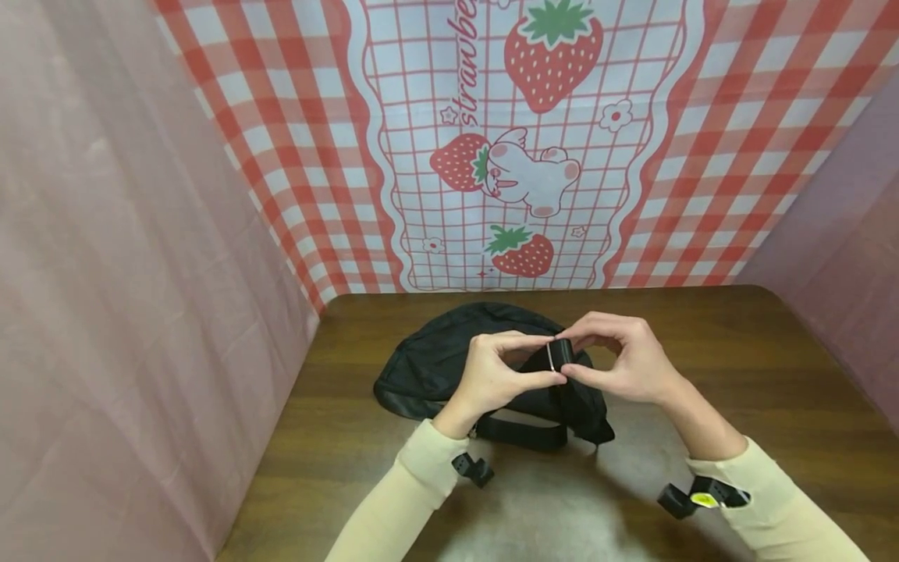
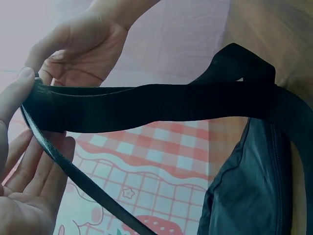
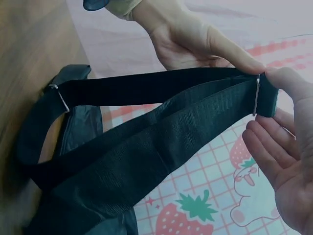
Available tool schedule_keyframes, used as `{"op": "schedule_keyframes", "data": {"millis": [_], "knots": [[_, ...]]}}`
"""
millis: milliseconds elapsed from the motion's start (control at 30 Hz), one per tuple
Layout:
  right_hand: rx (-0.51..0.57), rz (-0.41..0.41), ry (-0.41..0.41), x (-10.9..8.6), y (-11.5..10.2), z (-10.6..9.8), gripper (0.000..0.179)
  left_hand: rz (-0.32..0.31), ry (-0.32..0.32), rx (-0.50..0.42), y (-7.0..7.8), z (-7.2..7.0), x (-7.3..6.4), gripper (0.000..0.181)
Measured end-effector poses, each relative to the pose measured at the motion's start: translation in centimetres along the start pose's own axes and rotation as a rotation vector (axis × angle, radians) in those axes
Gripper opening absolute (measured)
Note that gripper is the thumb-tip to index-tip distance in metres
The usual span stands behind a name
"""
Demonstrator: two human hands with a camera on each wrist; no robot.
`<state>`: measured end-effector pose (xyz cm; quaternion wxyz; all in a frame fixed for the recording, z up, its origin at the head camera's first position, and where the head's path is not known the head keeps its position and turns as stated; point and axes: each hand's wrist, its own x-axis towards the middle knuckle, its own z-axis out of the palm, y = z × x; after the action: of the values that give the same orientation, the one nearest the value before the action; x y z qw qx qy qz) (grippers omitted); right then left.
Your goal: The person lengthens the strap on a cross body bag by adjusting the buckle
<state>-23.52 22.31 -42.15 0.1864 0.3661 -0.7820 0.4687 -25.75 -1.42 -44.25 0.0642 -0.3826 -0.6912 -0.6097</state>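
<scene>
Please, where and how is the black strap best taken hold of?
Probably by the folded loop right of the metal slider, coming from the right, thumb on the near edge and fingers on the far edge, as the right hand does. It is raised above the bag, both edges reachable.

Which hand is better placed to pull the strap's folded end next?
Right, probably: the right hand pinches the folded end of the black strap, past the metal slider. The left hand grips at the slider, so it seems better for steadying.
</scene>
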Motion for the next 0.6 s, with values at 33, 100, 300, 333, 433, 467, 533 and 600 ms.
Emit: {"op": "schedule_keyframes", "data": {"millis": [33, 100, 300, 333, 433, 467, 533, 600], "knots": [[0.012, -0.005, 0.007, 0.02, 0.0, 0.02, 0.049, 0.001, 0.002, 0.006, 0.01, 0.0, 0.0, 0.043], [0.037, -0.027, 0.031, 0.0, 0.06, 0.11, 0.05, 0.001, 0.007, 0.012, 0.0, 0.0, 0.01, 0.043], [0.136, -0.065, 0.159, -0.33, 0.2, 0.4, 0.048, -0.017, 0.021, 0.022, -0.38, -0.13, 0.02, 0.043], [0.15, -0.061, 0.17, -0.38, 0.23, 0.43, 0.047, -0.02, 0.022, 0.026, -0.42, -0.17, 0.02, 0.044], [0.166, -0.041, 0.166, -0.4, 0.31, 0.44, 0.048, -0.029, 0.022, 0.038, -0.39, -0.29, 0.08, 0.045], [0.154, -0.028, 0.153, -0.36, 0.31, 0.41, 0.05, -0.029, 0.021, 0.048, -0.35, -0.33, 0.13, 0.045], [0.128, 0.003, 0.127, -0.31, 0.29, 0.37, 0.053, -0.027, 0.018, 0.06, -0.31, -0.34, 0.21, 0.045], [0.107, 0.037, 0.105, -0.26, 0.24, 0.33, 0.055, -0.023, 0.016, 0.073, -0.3, -0.27, 0.28, 0.045]]}}
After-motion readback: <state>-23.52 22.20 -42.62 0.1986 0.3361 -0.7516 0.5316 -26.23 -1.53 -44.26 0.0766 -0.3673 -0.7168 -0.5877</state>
